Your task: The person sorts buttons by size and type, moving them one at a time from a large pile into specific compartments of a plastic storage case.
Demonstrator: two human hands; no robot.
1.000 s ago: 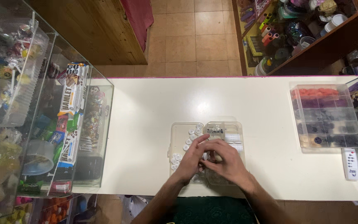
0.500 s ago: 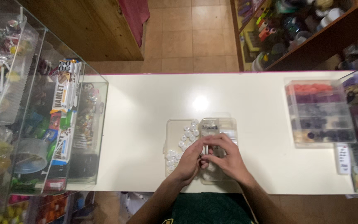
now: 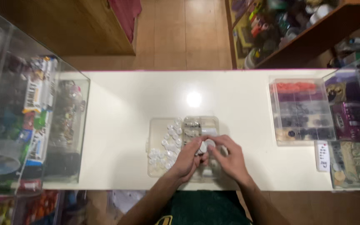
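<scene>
A clear plastic compartment box [image 3: 159, 125] lies on the white counter [image 3: 121, 108], its left side heaped with small white buttons [image 3: 167, 143]. Both of my hands rest over its right half. My left hand [image 3: 188, 160] and my right hand [image 3: 228, 158] meet at the fingertips, pinching a small round white button [image 3: 207, 146] between them. The compartments under my hands are hidden.
A glass display case [image 3: 26, 125] full of colourful goods stands at the left. A clear organiser [image 3: 301, 110] with red and dark items sits right, beside another glass case [image 3: 355, 121]. A small white remote [image 3: 322, 156] lies near the front edge. Wooden shelves [image 3: 305, 33] rise behind.
The view has shifted so the counter sits lower and further right in frame. My hands stay over the box, fingertips still together on a button.
</scene>
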